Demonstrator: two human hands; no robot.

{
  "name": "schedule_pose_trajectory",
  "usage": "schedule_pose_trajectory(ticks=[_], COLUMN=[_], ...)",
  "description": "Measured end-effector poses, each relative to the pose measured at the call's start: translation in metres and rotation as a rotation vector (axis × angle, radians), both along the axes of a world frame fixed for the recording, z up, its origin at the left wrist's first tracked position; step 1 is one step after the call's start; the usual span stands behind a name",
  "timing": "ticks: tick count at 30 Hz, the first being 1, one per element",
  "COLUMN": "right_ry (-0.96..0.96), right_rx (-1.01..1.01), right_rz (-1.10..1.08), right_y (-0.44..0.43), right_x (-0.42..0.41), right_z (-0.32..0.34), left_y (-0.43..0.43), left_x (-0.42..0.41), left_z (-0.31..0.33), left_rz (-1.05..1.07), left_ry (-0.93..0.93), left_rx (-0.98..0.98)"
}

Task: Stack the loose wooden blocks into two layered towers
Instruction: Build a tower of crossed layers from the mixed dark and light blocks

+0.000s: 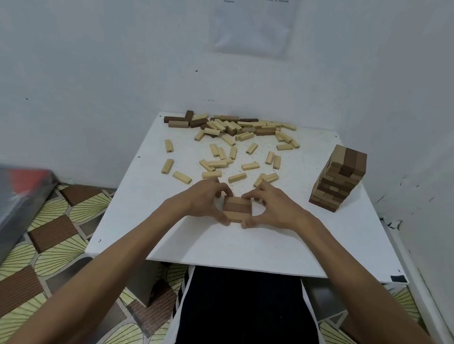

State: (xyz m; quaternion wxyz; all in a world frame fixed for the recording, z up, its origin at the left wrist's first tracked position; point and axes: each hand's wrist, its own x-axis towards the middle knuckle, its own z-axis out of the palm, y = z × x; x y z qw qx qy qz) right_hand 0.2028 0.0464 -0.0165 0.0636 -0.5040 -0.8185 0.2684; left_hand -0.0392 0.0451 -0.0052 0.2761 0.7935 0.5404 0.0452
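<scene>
Both hands (237,205) round low stack (236,208) — touching.

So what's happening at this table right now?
A person squares up a small stack of three wooden blocks with the left hand and right hand, near the front of the white table. One finished tower stands at the right. Many loose blocks lie scattered toward the wall.

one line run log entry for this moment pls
left hand + right hand: squaring new tower base | first tower: standing right | loose blocks: many remain
</scene>
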Motion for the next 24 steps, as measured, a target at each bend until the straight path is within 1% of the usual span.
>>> schedule_pose_trajectory(ticks=[3,8,10,12,15,17,19,21,24], right_ry=[-0.037,-0.069,-0.027,0.026,0.038,0.019,0.017,0.014,-0.015], right_rx=[-0.010,0.009,0.021,0.036,0.056,0.062,0.065,0.072,0.110], right_rz=[0.001,0.032,0.029,0.023,0.031,0.027,0.008,-0.006,-0.008], right_y=[0.004,0.003,0.002,-0.001,-0.005,-0.007,-0.006,-0.003,0.002], right_x=[-0.003,-0.009,-0.007,-0.003,0.000,0.001,0.005,0.008,0.013], right_z=[0.002,0.004,0.002,0.002,0.002,0.006,0.012,0.022,0.041], left_y=[0.001,0.000,-0.002,-0.004,-0.006,-0.007,-0.006,-0.002,0.006], left_x=[0.001,0.003,0.004,0.003,0.001,0.001,0.002,0.004,0.009], left_z=[0.000,0.002,0.003,0.002,0.002,0.004,0.011,0.021,0.043], left_rz=[0.005,-0.003,-0.014,-0.024,-0.044,-0.048,-0.062,-0.077,-0.106], left_ry=[-0.025,-0.043,-0.036,-0.067,-0.093,-0.084,-0.050,-0.024,-0.014], left_rx=[-0.027,-0.001,0.015,0.035,0.070,0.073,0.119,0.175,0.209])
